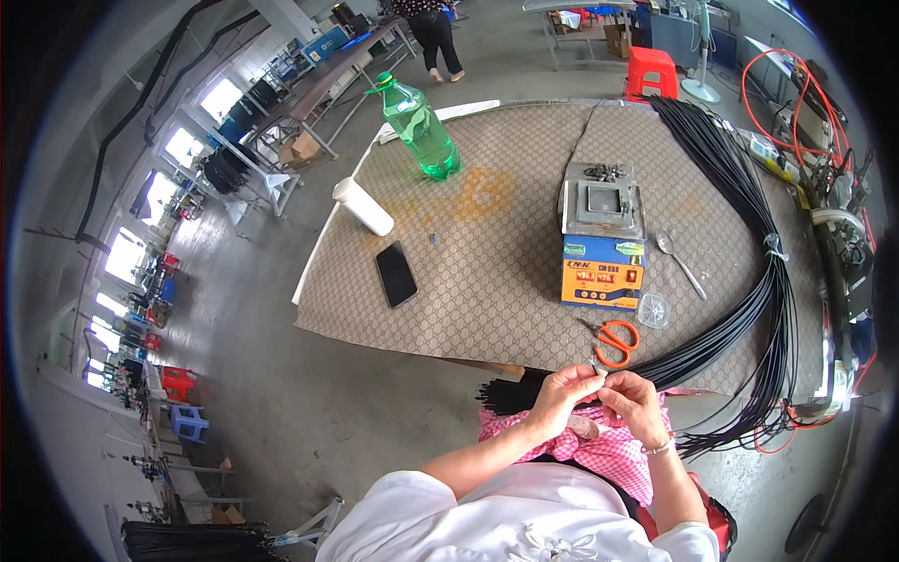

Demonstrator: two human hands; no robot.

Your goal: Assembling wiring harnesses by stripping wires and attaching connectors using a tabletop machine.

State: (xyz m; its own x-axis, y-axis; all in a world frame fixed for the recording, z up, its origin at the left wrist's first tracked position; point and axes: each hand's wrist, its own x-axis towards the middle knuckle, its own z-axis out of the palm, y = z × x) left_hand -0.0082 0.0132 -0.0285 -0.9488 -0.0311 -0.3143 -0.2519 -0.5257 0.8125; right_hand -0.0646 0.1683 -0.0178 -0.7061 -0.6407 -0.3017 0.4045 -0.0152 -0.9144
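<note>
At far left, a blue stool stands on the floor beyond the worktop. On the worktop's left part, a white cylindrical container leans in view above a dark phone, and a green bottle stands behind them. Nearer the middle, just off the front edge, the left hand is pinched on a small piece, too tiny to identify, at the fingertips. Above it sits a blue-and-orange heating unit with a metal tray on top; orange-handled scissors lie between the unit and the hands. The right hand curls in narrowly against the left; I cannot tell whether it grips the piece too. Beside the unit are a clear round dish and a spoon. Rightmost, a tied bundle of black cables curves across the worktop, its near ends passing beneath the hands.
</note>
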